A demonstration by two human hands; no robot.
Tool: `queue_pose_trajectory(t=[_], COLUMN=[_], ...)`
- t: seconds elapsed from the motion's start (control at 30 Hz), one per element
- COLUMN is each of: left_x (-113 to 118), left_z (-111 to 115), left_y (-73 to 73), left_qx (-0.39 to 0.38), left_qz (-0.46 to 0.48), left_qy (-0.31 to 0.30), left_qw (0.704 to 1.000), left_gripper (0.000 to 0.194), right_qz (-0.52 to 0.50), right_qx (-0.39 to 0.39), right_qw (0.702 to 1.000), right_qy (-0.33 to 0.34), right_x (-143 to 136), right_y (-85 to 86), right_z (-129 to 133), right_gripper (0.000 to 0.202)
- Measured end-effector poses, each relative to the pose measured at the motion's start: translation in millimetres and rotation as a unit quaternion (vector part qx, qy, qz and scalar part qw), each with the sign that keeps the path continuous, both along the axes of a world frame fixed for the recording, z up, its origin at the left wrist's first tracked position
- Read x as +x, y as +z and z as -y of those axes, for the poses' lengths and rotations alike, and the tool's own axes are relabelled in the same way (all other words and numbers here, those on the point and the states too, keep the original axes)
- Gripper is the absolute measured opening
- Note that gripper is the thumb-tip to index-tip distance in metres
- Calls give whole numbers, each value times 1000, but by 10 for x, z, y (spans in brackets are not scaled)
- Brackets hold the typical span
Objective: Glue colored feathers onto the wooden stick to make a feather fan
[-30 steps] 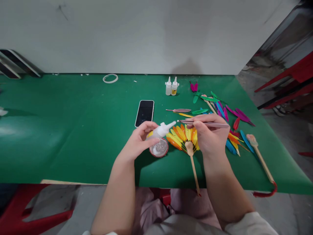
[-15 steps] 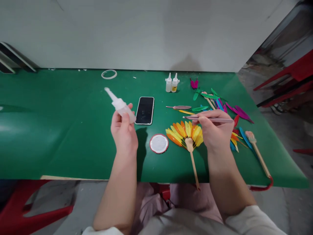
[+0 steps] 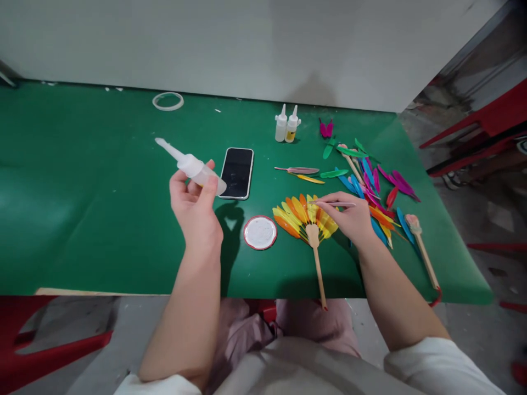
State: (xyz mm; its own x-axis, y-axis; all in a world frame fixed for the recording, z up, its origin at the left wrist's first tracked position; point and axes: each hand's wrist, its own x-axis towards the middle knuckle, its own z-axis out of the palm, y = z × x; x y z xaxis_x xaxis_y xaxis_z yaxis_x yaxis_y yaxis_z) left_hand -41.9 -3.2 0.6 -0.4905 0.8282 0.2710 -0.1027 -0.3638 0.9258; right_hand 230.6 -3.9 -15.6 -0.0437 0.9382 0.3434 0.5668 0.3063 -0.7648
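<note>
Left grip (image 3: 195,206): is holding a clear nozzle bottle (image 3: 201,174) above the bench (image 3: 102,219), fingers wrapping its body, the nozzle pointing up and leftward.

Right grip (image 3: 349,216): is pinching tweezers (image 3: 341,204), fingers closing narrowly; the tips are hovering over or touching the fan's feathers, which cannot be told.

Feather fan (image 3: 312,219), yellow and orange: is lying on the bench below the tweezers, its wooden handle reaching past the near edge.

Red-rimmed dish (image 3: 260,232), white inside: is sitting between the left forearm and the fan.

Phone (image 3: 237,173), screen dark: is lying beyond the dish, beside the held bottle.

Two small bottles (image 3: 285,127): are standing upright, side by side, farther back.

Loose feathers (image 3: 373,178), multicoloured: are scattering rightward of the fan.

Wooden stick (image 3: 426,258), ornament-topped: is lying at far right.

Pale ring (image 3: 168,101): is resting at back left.
</note>
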Motion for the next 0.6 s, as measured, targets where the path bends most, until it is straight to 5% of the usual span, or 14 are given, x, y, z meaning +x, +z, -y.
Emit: queue_pose_trajectory(t=[0.6], left_x=[57], left_z=[-22], left_y=[0], left_qx=[9], left_qz=[47], left_qy=[-32], left_qw=[998], left_gripper=[37], right_qz=[59], right_qx=[-1], right_qw=[996], right_qy=[61], right_x=[-111], right_y=[-137], right_z=[4], right_gripper=[9])
